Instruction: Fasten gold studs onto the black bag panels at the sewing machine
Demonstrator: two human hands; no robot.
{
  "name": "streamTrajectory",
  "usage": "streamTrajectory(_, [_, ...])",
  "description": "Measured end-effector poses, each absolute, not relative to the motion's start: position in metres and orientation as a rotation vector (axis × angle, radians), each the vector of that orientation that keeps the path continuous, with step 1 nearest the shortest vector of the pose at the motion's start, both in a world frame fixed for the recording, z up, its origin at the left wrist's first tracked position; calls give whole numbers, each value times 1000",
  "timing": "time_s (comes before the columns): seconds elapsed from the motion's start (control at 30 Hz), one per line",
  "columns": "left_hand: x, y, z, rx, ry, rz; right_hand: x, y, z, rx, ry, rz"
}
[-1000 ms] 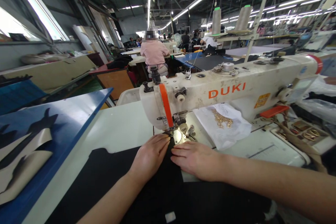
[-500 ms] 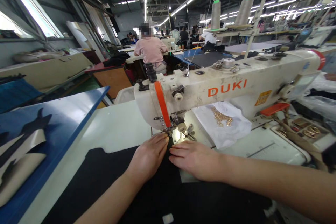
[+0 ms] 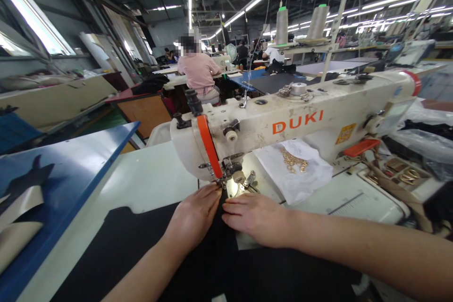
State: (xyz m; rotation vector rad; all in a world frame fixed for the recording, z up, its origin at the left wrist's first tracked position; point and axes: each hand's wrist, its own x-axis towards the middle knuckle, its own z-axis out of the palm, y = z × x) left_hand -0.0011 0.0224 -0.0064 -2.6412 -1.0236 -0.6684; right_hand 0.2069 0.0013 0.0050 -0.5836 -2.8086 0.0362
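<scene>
A white sewing machine [image 3: 297, 118] with an orange stripe stands across the middle. Black material [image 3: 141, 236] lies on the pale table and runs up to the needle area [image 3: 223, 184]. My left hand [image 3: 193, 214] presses on the material just left of the presser foot, its fingers together and pointing forward. To the right, my right hand [image 3: 256, 219] touches the strip of material below the lit metal plate [image 3: 237, 189], fingers closed together. Whether either hand pinches the edge is hidden.
Gold rings [image 3: 293, 160] rest on a white sheet [image 3: 311, 181] under the machine arm. At left is a blue table [image 3: 88, 155] with dark and beige pieces. A tray of metal parts [image 3: 406, 174] sits at right. A person in pink [image 3: 200, 73] sits ahead.
The view has turned slightly, so the machine and background sit further left and the machine a little lower. Both hands keep nearly the same place by the needle area.
</scene>
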Motion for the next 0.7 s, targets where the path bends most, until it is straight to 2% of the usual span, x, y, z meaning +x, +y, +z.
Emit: streamTrajectory(0.7, [-1,21,-6,-2658,-1073,-755,207,1,3,-570,-2807,23])
